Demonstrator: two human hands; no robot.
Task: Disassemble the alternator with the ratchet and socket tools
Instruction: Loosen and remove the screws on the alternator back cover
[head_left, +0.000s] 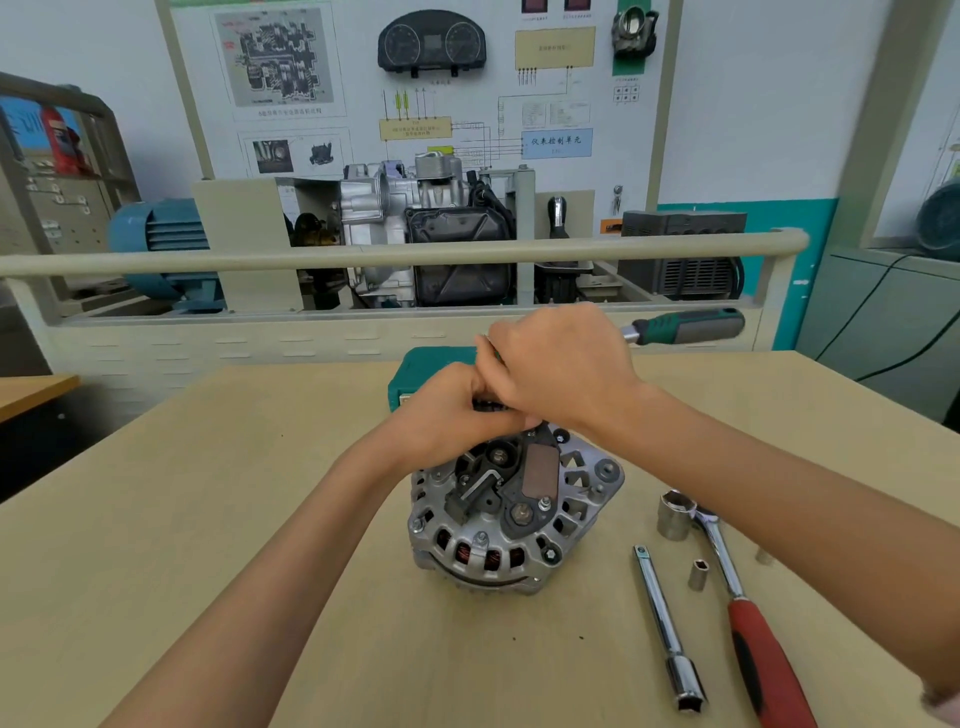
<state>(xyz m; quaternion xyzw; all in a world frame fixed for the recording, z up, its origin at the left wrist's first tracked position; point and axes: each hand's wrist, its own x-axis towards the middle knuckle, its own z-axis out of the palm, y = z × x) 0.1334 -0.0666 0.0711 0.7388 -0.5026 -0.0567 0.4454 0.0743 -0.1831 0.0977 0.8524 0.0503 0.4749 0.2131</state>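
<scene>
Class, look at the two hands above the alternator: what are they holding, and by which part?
The right hand grips the green-handled ratchet at its head end, handle free. The left hand pinches something small beneath it; what cannot be told.

The blue label (556, 143) on the wall training board (613, 171) reads "仪表控制单元"; the board's other print is too small to read.

Alternator (514, 514): matt grey cast metal housing, black plastic rear parts, a dull copper-toned plate, glossy copper windings in the vents. Surface (260, 519): smooth, pale wood-look laminate. Extension bar (662, 618) and sockets (675, 517): polished chrome metal. Ratchets: chrome shaft with red-and-black grip (763, 660); green-and-grey grip (688, 326).
</scene>
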